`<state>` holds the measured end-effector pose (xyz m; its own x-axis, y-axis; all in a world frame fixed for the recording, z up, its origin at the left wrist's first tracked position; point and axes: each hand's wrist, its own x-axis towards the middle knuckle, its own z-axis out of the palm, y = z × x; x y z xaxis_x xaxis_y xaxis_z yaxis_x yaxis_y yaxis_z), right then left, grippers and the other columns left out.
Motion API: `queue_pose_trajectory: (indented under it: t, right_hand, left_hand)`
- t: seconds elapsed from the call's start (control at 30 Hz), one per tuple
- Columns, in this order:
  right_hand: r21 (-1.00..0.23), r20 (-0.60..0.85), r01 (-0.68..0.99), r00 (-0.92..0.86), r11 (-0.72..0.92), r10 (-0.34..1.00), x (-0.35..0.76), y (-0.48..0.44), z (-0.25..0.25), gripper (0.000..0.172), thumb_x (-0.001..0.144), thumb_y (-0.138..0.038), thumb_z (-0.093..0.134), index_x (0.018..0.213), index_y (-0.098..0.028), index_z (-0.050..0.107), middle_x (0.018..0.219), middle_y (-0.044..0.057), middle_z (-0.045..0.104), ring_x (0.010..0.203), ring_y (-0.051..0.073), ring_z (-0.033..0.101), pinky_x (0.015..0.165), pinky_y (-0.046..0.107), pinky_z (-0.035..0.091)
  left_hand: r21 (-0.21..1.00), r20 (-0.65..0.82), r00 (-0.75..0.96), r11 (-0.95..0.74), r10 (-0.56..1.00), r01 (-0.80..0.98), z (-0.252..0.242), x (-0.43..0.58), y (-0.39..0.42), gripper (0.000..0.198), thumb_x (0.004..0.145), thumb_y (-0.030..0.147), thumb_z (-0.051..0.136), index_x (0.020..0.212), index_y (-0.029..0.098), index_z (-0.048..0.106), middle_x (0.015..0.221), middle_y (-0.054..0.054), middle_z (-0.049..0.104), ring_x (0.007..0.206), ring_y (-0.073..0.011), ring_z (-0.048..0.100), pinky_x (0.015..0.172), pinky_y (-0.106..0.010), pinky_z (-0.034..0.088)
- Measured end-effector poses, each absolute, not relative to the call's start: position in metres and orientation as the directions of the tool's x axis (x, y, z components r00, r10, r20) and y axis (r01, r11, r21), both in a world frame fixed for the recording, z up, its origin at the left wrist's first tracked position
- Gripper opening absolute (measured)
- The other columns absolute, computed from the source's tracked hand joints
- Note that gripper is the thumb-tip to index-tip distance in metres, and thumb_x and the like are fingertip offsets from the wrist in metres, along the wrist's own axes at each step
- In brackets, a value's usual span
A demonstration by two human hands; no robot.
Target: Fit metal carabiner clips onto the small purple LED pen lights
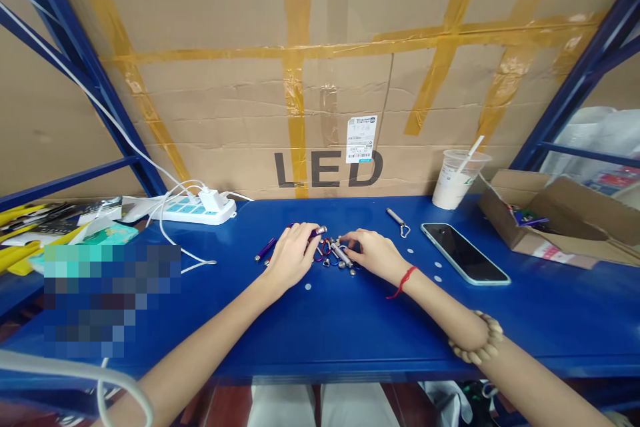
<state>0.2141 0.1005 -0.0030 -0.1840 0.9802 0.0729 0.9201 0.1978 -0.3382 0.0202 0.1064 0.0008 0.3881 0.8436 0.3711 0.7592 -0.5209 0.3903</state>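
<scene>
My left hand [293, 253] is curled over a small purple keychain flashlight [319, 231], whose silver end pokes out past the fingers. Beside that hand, another purple tube [265, 250] lies on the blue table. With fingertips bent together, my right hand [375, 253] touches the edge of a small pile; whatever is between them is too small to make out. The pile holds a silver tube [342, 255], a red carabiner clip [325, 245] and several other metal bits. Small round button-like pieces [353, 272] lie around it. A silver keychain flashlight [396, 217] with a clip rests farther back.
A phone [465, 253] lies at right, with a plastic cup [456, 180] and an open cardboard box [540, 227] behind it. At left are a power strip [195, 209] with white cables and a pile of packets [75, 227]. A large cardboard sheet [225, 107] stands behind.
</scene>
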Motion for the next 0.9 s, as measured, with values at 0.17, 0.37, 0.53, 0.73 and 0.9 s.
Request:
queue_pose_trajectory:
  t: [0.17, 0.37, 0.53, 0.73, 0.9]
  right_hand:
    - [-0.394, 0.034, 0.905, -0.161, 0.161, 0.986, 0.2136, 0.0994, -0.0016, 0.030, 0.077, -0.025, 0.045, 0.103, -0.031, 0.060, 0.084, -0.005, 0.065, 0.073, 0.007, 0.057, 0.052, 0.014, 0.025]
    - [-0.404, 0.092, 0.902, -0.123, 0.150, 0.988, 0.2134, 0.0994, -0.0036, 0.033, 0.082, -0.028, 0.040, 0.111, -0.029, 0.056, 0.096, -0.001, 0.062, 0.074, 0.005, 0.055, 0.059, 0.015, 0.031]
    - [-0.442, 0.214, 0.879, -0.088, 0.177, 0.973, 0.2125, 0.1006, -0.0035, 0.034, 0.087, -0.036, 0.033, 0.110, -0.030, 0.057, 0.100, 0.000, 0.058, 0.068, 0.003, 0.052, 0.057, 0.014, 0.028]
    - [-0.463, 0.189, 0.872, -0.079, 0.160, 0.979, 0.2115, 0.0981, 0.0019, 0.032, 0.087, -0.044, 0.032, 0.099, -0.033, 0.060, 0.090, -0.005, 0.063, 0.069, 0.005, 0.053, 0.054, 0.014, 0.022]
    - [-0.437, 0.093, 0.891, -0.094, 0.125, 0.991, 0.2106, 0.0964, 0.0045, 0.031, 0.085, -0.044, 0.035, 0.098, -0.033, 0.061, 0.077, -0.005, 0.064, 0.066, 0.006, 0.054, 0.052, 0.015, 0.020]
  left_hand:
    - [0.376, 0.374, 0.391, -0.523, 0.841, 0.765, 0.0009, 0.0200, 0.1073, 0.038, 0.087, 0.041, 0.022, 0.103, 0.023, 0.051, 0.101, -0.001, 0.059, 0.092, -0.0129, 0.048, 0.086, -0.030, 0.037]
    - [0.327, 0.399, 0.417, -0.551, 0.817, 0.768, 0.0007, 0.0204, 0.1069, 0.035, 0.086, 0.042, 0.025, 0.098, 0.021, 0.051, 0.097, -0.001, 0.058, 0.088, -0.0122, 0.047, 0.082, -0.029, 0.037]
    - [0.273, 0.409, 0.425, -0.552, 0.808, 0.788, 0.0013, 0.0210, 0.1062, 0.035, 0.086, 0.042, 0.026, 0.088, 0.019, 0.053, 0.089, -0.001, 0.056, 0.085, -0.0114, 0.044, 0.080, -0.028, 0.037]
    - [0.239, 0.437, 0.443, -0.576, 0.783, 0.782, 0.0003, 0.0204, 0.1059, 0.034, 0.086, 0.040, 0.028, 0.080, 0.018, 0.053, 0.088, 0.000, 0.055, 0.082, -0.0094, 0.043, 0.079, -0.027, 0.038]
    - [0.234, 0.466, 0.442, -0.589, 0.766, 0.773, 0.0010, 0.0203, 0.1055, 0.033, 0.086, 0.039, 0.030, 0.077, 0.017, 0.054, 0.087, -0.001, 0.055, 0.081, -0.0086, 0.044, 0.079, -0.026, 0.039]
